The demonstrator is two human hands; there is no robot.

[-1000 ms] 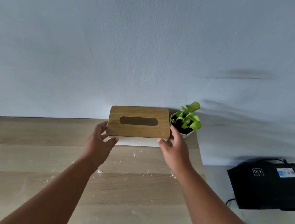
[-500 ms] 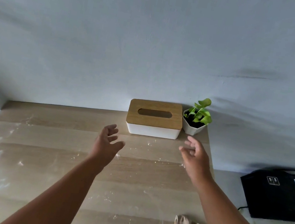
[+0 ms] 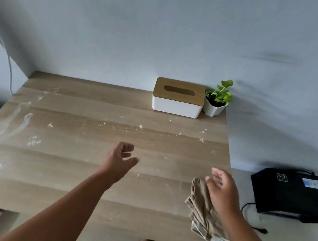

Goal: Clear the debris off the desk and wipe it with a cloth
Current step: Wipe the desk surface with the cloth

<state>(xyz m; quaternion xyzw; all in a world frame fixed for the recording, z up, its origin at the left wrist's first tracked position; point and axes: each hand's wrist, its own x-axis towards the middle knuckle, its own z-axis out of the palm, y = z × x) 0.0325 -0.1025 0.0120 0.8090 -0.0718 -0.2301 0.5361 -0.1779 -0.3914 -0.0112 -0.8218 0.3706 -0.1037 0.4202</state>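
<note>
Both of my hands hover over the desk point(image 3: 72, 171), apart and holding nothing. The left hand point(image 3: 119, 161) hangs mid-desk with its fingers loosely curled. The right hand point(image 3: 221, 187) sits above the top edge of the folded tan cloth point(image 3: 202, 211), fingers relaxed; I cannot tell whether it touches the fabric.

The cloth lies at the desk's near right corner, its lower end at or just over the front edge. White crumbs and powder point(image 3: 119, 127) scatter in a band across the middle, with 2 curved smears point(image 3: 17, 118) near the left side. A tissue box point(image 3: 178, 98) and a small potted plant point(image 3: 216, 104) stand side by side at the back right, against the wall.

My read: the cloth has not yet been picked up and the wiping has not begun.

The risks from here, as I judge them:
- A careless grab could drag the cloth off the front edge, since it already sits at the lip.
- A dry sweep could push powder onto the floor or onto the black device point(image 3: 291, 193) just right of the desk.
- Wiping toward the back could pack crumbs against the box, or knock the light-looking plant over and spill soil.
- The smears may only spread if I wipe before gathering the loose bits.
</note>
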